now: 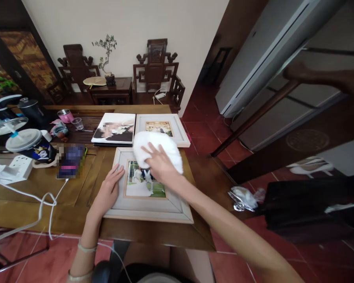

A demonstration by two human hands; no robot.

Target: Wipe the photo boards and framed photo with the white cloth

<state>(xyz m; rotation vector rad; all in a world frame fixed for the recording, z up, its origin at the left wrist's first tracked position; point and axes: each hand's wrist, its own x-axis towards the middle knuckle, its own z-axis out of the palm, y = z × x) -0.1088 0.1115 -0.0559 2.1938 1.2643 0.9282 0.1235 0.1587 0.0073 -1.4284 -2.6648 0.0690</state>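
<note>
Two hands on the near picture frame [149, 206], cloth pressed to its glass.

Your right hand [162, 167] lies flat with fingers spread on a white cloth [156, 147], which covers the far right corner of the near picture frame; the hand presses the cloth and does not close around it. Your left hand [107, 192] rests open, palm down, on the left edge of the same frame, fingers touching the border. The frame lies flat on the wooden table [76, 188], at its near edge. Just beyond the frame lie a second framed photo [162, 127] and, to its left, an unframed print [115, 127]. Well left of the frame stand a lidded cup with a straw [32, 145], a pink cup [65, 115] and a clear glass [77, 123]; you cannot tell their contents.
</note>
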